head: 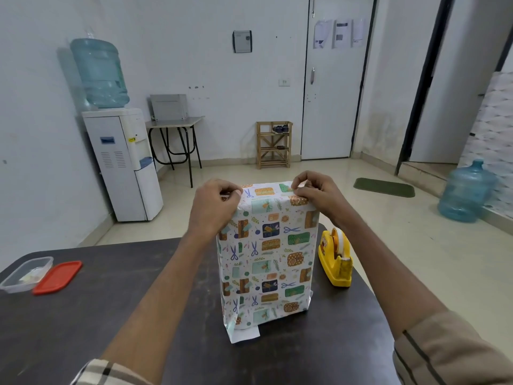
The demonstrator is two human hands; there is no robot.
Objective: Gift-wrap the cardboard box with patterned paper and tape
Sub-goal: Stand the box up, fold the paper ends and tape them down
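Observation:
The box (268,257) stands upright on the dark table (111,315), covered in white paper printed with scissors and gifts. My left hand (213,205) grips the paper at the top left corner, fingers curled over the edge. At the top right my right hand (319,194) pinches the folded paper with thumb and fingertips; whether a strip of tape is between them cannot be told. A loose white flap of paper sticks out under the box's near bottom edge. The yellow tape dispenser (336,258) sits just right of the box.
At the table's left end lie a clear plastic container (26,273) and its red lid (57,277). Beyond the table are a water dispenser (122,162), a small desk, a wooden rack and a blue water jug (466,191) on the floor.

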